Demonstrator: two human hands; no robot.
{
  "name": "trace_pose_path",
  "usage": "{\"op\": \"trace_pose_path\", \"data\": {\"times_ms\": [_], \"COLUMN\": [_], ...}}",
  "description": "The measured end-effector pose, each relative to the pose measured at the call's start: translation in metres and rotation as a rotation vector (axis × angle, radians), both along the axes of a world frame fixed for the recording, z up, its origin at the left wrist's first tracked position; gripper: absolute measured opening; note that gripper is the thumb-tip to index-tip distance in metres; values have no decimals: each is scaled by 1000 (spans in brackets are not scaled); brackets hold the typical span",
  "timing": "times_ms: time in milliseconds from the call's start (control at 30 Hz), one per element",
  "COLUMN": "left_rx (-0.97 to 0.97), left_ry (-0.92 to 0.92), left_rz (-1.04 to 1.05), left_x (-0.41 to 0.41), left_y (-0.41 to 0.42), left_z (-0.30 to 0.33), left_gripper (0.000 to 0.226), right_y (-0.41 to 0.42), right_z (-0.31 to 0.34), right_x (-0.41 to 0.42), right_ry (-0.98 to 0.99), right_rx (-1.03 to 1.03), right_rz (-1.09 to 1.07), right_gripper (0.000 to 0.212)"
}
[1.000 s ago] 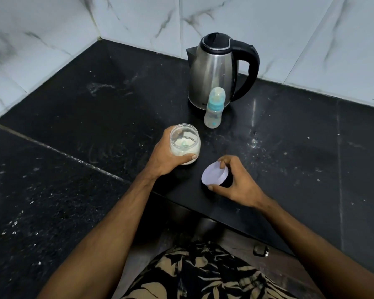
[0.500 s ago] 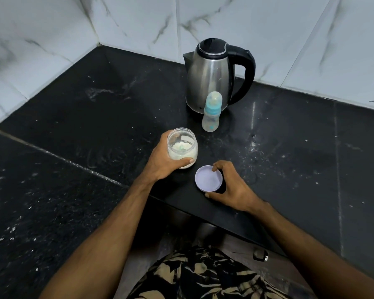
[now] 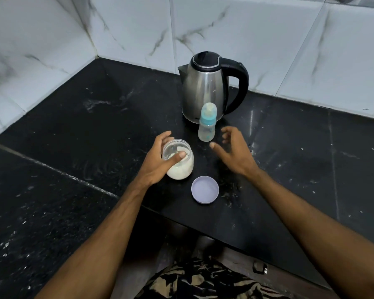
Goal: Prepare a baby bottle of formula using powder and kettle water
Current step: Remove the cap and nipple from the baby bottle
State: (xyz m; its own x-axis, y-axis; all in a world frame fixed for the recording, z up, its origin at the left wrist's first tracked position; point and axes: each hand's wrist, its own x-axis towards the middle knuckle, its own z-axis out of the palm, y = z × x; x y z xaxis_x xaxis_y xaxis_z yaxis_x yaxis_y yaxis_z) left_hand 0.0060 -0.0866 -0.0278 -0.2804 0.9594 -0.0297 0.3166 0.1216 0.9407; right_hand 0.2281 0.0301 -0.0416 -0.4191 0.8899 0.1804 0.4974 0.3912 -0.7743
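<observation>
The left hand (image 3: 158, 164) wraps the open jar (image 3: 178, 161) from its left side, thumb across the near rim and fingertips curled round the far side, so the grip is closed on the jar; the hand hides the jar's left wall. The jar is clear, stands upright on the black tabletop (image 3: 95, 117), and holds white powder in its lower part; something pale sits inside, too blurred to name. Just beside it, nearer the edge, the pale lilac lid (image 3: 205, 189) lies flat, inner face up, touched by nothing. Behind them the baby bottle (image 3: 207, 124) stands upright with a teal collar and clear cap, its contents hard to make out, in front of the steel kettle (image 3: 209, 87) and covering part of its base. The right hand (image 3: 235, 151) hovers beside the bottle, fingers spread, holding nothing.
</observation>
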Motion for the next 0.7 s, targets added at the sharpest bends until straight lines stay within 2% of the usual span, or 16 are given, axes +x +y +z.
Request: {"op": "trace_pose_path", "data": {"times_ms": [233, 433, 700], "left_rx": [36, 35, 140], "left_ry": [32, 62, 170], "left_rz": [-28, -20, -30], "left_x": [-1, 2, 19], "left_y": [25, 35, 51], "left_z": [24, 29, 45], "left_gripper": [89, 82, 72], "right_y": [55, 58, 53], "right_z": [41, 44, 56], "right_x": [-42, -56, -27], "right_ry": [-54, -145, -118], "right_rx": [43, 51, 84], "right_rz": [-11, 27, 66], "right_gripper": [72, 63, 55]}}
